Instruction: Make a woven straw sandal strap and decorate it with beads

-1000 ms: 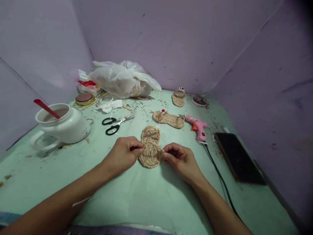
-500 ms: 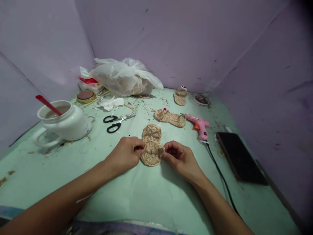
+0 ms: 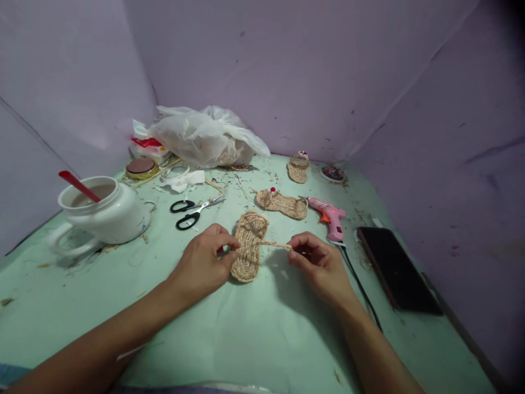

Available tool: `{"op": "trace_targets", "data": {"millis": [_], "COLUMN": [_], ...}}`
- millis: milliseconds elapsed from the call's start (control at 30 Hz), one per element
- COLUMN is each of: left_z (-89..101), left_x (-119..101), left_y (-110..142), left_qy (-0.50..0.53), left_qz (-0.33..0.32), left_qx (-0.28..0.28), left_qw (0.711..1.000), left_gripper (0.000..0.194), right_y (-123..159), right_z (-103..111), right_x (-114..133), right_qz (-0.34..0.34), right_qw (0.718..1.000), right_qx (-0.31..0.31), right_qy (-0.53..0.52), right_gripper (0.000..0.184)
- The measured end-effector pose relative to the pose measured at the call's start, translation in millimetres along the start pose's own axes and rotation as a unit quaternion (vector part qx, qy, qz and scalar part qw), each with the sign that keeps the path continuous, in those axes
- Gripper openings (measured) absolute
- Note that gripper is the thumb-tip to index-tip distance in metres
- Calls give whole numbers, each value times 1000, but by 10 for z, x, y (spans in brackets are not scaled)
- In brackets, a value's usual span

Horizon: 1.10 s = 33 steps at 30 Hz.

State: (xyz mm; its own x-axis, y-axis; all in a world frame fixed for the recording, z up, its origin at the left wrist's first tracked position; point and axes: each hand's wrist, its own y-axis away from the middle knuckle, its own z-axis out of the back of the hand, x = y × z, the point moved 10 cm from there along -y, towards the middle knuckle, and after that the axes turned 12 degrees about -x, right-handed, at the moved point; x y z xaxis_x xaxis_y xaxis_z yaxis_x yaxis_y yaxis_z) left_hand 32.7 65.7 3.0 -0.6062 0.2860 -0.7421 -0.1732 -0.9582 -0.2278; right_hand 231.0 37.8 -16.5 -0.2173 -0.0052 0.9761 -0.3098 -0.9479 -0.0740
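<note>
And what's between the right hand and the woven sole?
A thin straw-coloured cord stretches from the woven sole to the fingertips of the right hand, with green tabletop below. The head view shows it.

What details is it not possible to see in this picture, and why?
All in the head view:
Left hand: whether it pinches or only presses the woven sole; the hand itself covers the contact.
Braid: its tip, covered by the right hand.
Plastic bag: contents, hidden by cloudy film.
Red stick: lower end, hidden inside the mug.
Small dish: contents, too small.
</note>
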Motion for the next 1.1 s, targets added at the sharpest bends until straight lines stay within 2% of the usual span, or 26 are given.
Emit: {"op": "trace_targets", "data": {"millis": [200,367,433,500,667,733,833,933,1000,1100], "left_z": [-171,-234,-262,-285,-318,-329,-342,-353,-349,-274], "left_x": [134,113,88,69,54,50,52,41,38,42], "left_y": [30,47,62,85,126,132,140,155,168,153], "left_qy": [-66,-99,-94,-91,-73,-61,-56,-56,-61,-49], "left_qz": [52,33,21,12,5,4,3,-4,-2,12], "left_qx": [82,111,121,128,131,131,134,133,127,81], "left_qw": [993,988,988,987,989,989,989,989,990,995], "left_gripper": [17,13,12,11,13,13,13,13,14,16], "right_y": [-131,-215,-237,-243,-185,-178,-218,-241,-225,-162], "right_z": [234,514,606,621,390,371,458,564,611,632], "right_x": [-94,-230,-256,-257,-244,-288,-356,-344,-251,-45], "right_qz": [-41,-72,-73,-76,-85,-84,-68,-45,-19,27], "right_qw": [996,982,979,981,993,990,980,968,959,954], "right_qx": [-62,-167,-188,-176,-43,-24,-52,-100,-137,-196], "right_qy": [-54,-45,-30,-12,67,115,178,226,246,227], "right_gripper": [20,29,30,28,18,13,14,29,37,34]}}
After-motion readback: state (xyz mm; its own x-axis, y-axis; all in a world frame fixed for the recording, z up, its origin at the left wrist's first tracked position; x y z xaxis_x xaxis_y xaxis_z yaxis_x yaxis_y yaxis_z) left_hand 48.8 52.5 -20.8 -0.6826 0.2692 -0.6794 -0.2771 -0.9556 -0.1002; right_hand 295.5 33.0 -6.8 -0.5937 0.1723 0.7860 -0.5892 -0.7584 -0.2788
